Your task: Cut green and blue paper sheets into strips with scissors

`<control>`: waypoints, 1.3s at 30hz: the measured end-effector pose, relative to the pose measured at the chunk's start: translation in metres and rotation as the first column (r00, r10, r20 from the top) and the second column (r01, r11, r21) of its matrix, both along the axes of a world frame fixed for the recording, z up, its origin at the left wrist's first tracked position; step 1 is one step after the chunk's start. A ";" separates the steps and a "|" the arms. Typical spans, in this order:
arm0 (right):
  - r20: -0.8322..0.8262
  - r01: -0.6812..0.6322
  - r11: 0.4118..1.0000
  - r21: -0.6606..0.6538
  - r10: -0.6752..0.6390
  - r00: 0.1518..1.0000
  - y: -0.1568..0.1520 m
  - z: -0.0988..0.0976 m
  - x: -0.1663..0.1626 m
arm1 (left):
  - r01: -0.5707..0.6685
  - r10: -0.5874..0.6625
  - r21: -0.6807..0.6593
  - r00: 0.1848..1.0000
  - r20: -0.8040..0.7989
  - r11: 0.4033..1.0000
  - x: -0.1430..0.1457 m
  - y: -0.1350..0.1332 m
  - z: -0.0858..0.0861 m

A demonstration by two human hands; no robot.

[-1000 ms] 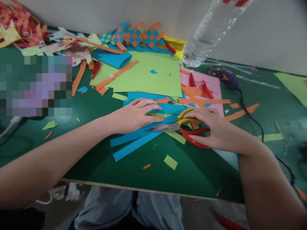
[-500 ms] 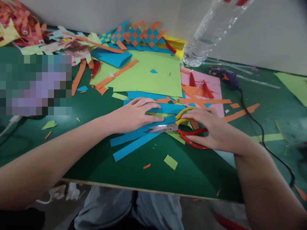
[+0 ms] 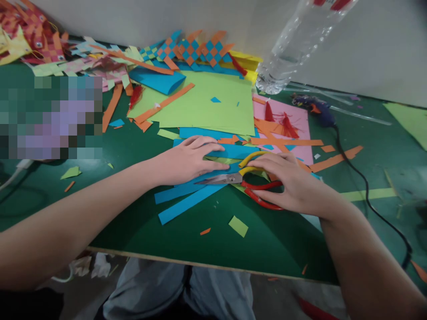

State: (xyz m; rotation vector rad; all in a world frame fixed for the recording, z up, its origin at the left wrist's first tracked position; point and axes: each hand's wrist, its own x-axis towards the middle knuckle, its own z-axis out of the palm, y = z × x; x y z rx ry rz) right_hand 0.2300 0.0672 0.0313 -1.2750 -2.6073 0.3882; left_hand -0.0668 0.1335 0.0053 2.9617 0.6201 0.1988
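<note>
Palm down, my left hand (image 3: 188,161) lies over blue paper strips (image 3: 191,204) with its fingers stretched out. My right hand (image 3: 288,178) grips a pair of scissors (image 3: 230,178), its fingers at the yellow and red handles. The blades point left, close beneath my left fingers, and lie along a blue strip; they look nearly closed. Green strips show among the blue ones, partly under the scissors. A small green paper scrap (image 3: 239,226) and an orange scrap (image 3: 205,231) lie nearer the table's front edge.
Green sheets (image 3: 207,109) and a pink sheet (image 3: 300,122) lie behind my hands. Woven paper fish (image 3: 213,48) lean along the wall. A tilted plastic bottle (image 3: 283,62) stands at the back. A purple corded tool (image 3: 320,113) lies right, its black cable (image 3: 367,191) running forward.
My right hand and the scissors have shifted slightly left, the blades reaching further along the blue strip. My left hand stays in place on the strips.
</note>
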 end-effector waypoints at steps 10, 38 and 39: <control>0.036 -0.018 0.999 0.034 0.016 0.999 -0.002 -0.001 -0.006 | 0.001 -0.001 0.026 1.000 -0.019 1.000 0.001 -0.001 0.001; 0.029 -0.016 0.998 0.068 0.014 0.999 -0.004 0.001 -0.012 | -0.002 0.001 0.052 1.000 0.026 0.999 0.002 -0.001 0.000; 0.026 -0.011 0.998 0.070 0.009 1.000 -0.004 0.002 -0.011 | -0.011 0.009 0.067 0.999 0.036 0.998 0.003 -0.001 -0.001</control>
